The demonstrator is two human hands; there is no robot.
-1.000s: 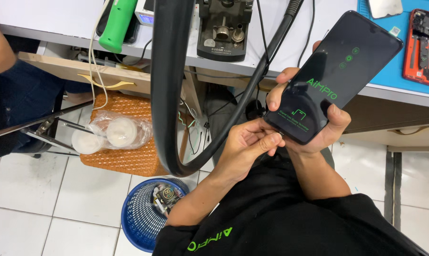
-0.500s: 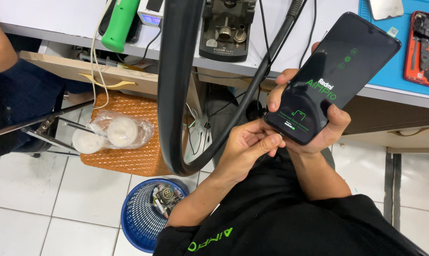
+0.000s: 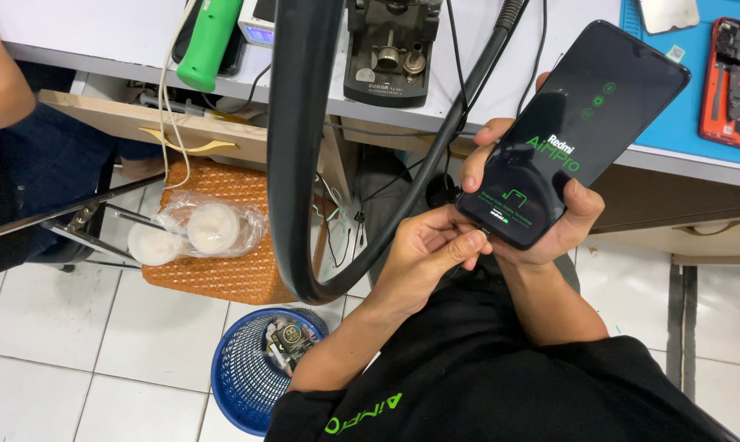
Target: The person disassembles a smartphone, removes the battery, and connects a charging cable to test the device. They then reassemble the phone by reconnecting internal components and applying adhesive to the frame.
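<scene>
We are looking down at both hands, right of centre in the frame. The right hand (image 3: 542, 221) is cradling a dark phone (image 3: 573, 131) from beneath, fingers wrapped round its lower edges, screen facing us and tilted toward the upper right. The left hand (image 3: 431, 245) is sitting at the phone's bottom end, fingertips pressed together there; whether they are pinching anything we cannot tell, as the tips are hiding the spot. A thick black hose (image 3: 300, 147) is looping down from the top centre and curving toward the left hand. Along the top, a bench (image 3: 484, 98) is carrying a green tool (image 3: 209, 41) at upper left and a blue mat (image 3: 681, 123) with a red opened phone (image 3: 734, 82) at upper right. Below, at lower left of centre, a blue basket (image 3: 243, 376) is standing on the tiled floor, near an orange woven seat (image 3: 222, 270) bearing two bagged cups (image 3: 191, 231).
</scene>
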